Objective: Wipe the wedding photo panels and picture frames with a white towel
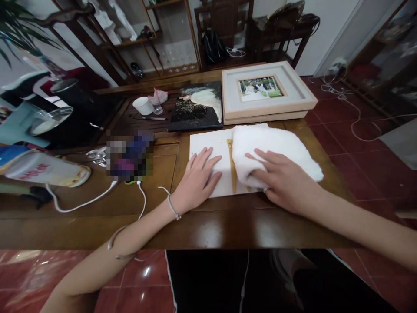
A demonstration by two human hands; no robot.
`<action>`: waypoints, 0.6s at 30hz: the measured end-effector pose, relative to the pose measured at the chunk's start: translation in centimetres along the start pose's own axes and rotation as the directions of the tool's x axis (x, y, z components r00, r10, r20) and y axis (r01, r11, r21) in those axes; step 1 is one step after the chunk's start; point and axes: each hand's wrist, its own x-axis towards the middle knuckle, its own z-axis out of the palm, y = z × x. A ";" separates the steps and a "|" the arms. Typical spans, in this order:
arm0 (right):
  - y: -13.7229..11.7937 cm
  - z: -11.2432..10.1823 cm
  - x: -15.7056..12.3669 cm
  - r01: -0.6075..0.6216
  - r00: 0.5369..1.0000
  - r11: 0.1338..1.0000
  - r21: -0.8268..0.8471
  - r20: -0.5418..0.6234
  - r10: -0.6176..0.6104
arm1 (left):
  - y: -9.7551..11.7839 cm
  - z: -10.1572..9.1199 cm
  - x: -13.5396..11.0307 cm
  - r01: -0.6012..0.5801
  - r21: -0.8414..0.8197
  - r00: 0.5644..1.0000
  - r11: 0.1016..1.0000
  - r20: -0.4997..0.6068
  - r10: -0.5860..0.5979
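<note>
A flat white panel (208, 145) lies on the wooden table near its front edge. A narrow golden-tan strip (232, 167) runs down its middle. My left hand (200, 180) rests on the panel's left part, fingers spread and holding nothing. Over the panel's right part lies a fluffy white towel (280, 141), which reaches past the panel onto the table. My right hand (282, 180) presses on the towel with its fingers partly curled into it. The towel hides the panel's right side.
Behind the panel lie a dark photo panel (195, 108) and stacked light-wood picture frames (270, 104). A white cup (142, 105) stands on a tea tray. To the left are a blurred-out device (130, 156) with white cables and a plastic container (48, 168) on its side.
</note>
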 end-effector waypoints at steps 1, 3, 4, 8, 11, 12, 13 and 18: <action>-1.0 -0.2 -0.3 0.013 1.000 1.000 -0.007 0.002 -0.013 | -0.1 0.0 0.1 0.017 0.006 1.000 1.000 -0.010 -0.017; -2.7 -0.8 -0.9 0.039 0.999 0.999 -0.002 0.005 -0.039 | -0.3 0.1 0.2 0.031 0.019 0.999 0.999 -0.019 -0.031; -3.3 -1.1 -1.1 0.051 0.999 0.999 0.004 0.010 -0.051 | -0.3 0.2 0.2 0.032 0.024 0.999 0.999 -0.018 -0.032; -3.5 -1.6 -1.1 0.082 0.996 0.996 0.026 0.030 -0.082 | -0.3 0.1 0.2 0.026 0.035 1.000 0.999 -0.010 -0.026; -1.7 -1.1 -0.3 0.078 0.996 0.997 0.023 0.034 -0.079 | -0.4 0.1 0.1 0.006 0.039 1.000 0.999 -0.020 -0.006; -1.0 -0.8 0.1 0.074 0.997 0.997 0.022 0.032 -0.075 | -0.4 0.1 0.1 0.002 0.042 1.000 0.999 -0.023 -0.001; -0.2 -0.5 0.4 0.068 0.997 0.997 0.023 0.026 -0.069 | -0.4 0.1 0.1 0.000 0.044 1.000 0.999 -0.026 0.001; 2.8 0.6 1.7 0.026 0.999 0.999 0.041 -0.031 -0.024 | -0.4 0.1 0.1 0.004 0.043 1.000 0.999 -0.025 -0.003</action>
